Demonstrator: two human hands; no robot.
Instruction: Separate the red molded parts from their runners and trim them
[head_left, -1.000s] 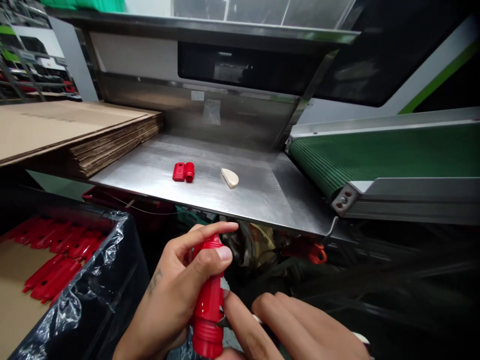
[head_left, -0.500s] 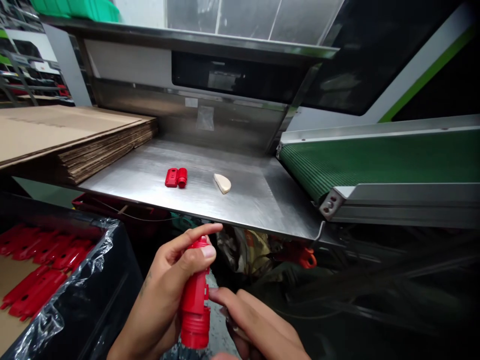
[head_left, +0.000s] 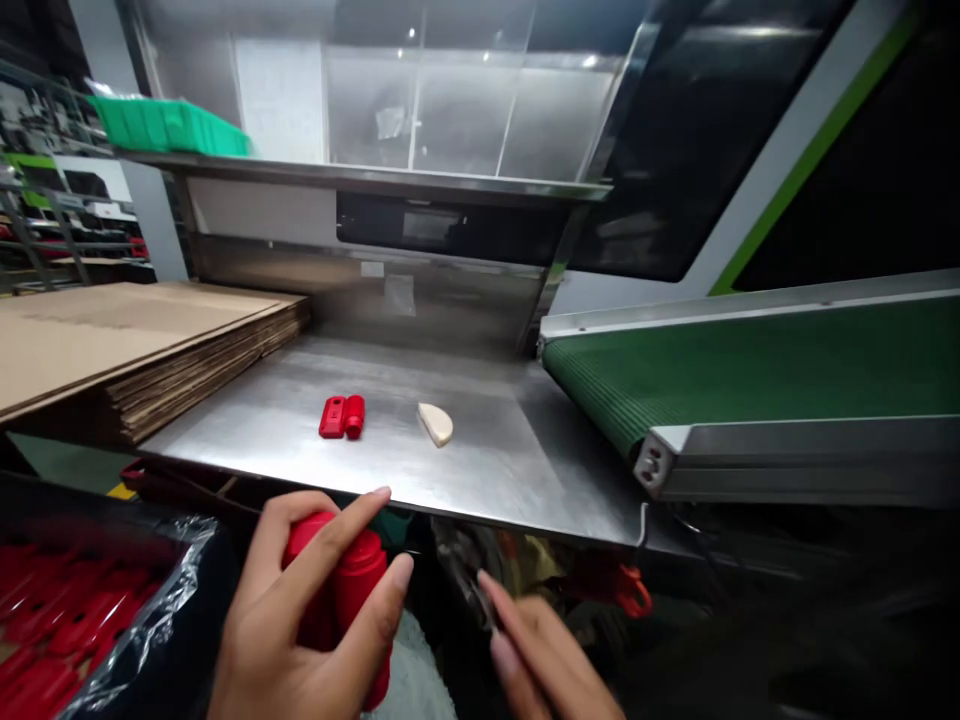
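Fingers (head_left: pixel 375 585) wrapping red part (head_left: pixel 341 590), upright

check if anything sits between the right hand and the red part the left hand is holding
Nothing visible does. The left hand is wrapped around the red part, and the right hand is beside it with only an open gap between them. The small red piece and cream piece lie farther back on the steel table.
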